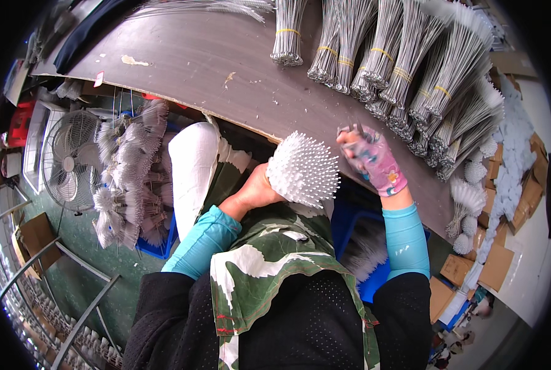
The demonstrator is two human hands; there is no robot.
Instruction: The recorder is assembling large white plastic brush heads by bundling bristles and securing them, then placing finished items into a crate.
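From my remote seat, I have the left hand near the middle of the head view, its fingers wrapped around a bundle of white-tipped brushes. The grip is closed on the bundle's lower side, and the bristly head spreads out toward two o'clock from that hand. I see the head almost end-on, tips facing up at me, so its long axis seems to run roughly along my line of sight; the stems are hidden, and I can't read the exact tilt.

The relation I'd judge matters most is the gap on the far side: the right hand, in a pink patterned glove, sits near the bundle at about three o'clock, apart from it. From that hand the bundle lies toward nine o'clock. Its fingers are blurred, so I can't tell whether they're spread or pinched, or holding anything. The left is the nearer hand, being in contact.

Past the right hand, toward one o'clock, banded wire bundles lie on the brown table.
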